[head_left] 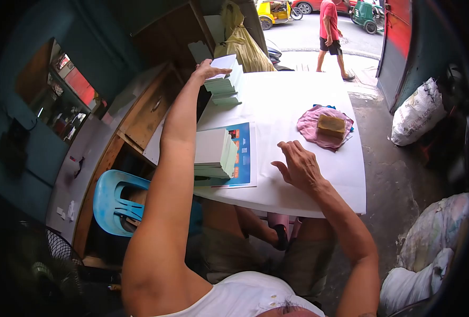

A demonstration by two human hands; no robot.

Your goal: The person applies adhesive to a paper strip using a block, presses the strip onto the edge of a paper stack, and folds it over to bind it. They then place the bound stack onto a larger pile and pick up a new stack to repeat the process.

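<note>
Containers: white sacks (417, 112) stand on the floor at the far right, and more sacks (430, 248) lie at the near right; their contents cannot be seen. A yellow bag (243, 42) leans behind the far edge of the tabletop (298, 95), contents likewise hidden.

On the white tabletop, a pink cloth (311, 127) lies at the right with a tan block (331, 126) resting on it. A near stack of pale green paper (213, 153) sits at the left edge on a blue printed sheet (243, 153). A far stack of the same paper (225, 84) stands at the far left corner.

Left hand (207, 68): arm stretched fully forward, fingers laid on the top sheet (223, 63) of the far stack, lifting its edge; grip is a light pinch on that sheet.

Right hand (298, 164): resting on the tabletop near the near edge, fingers loosely curled and spread, holding nothing, just right of the blue printed sheet.

A blue plastic chair (113, 201) stands below at the left. A person in a red shirt (330, 31) walks on the street beyond.
</note>
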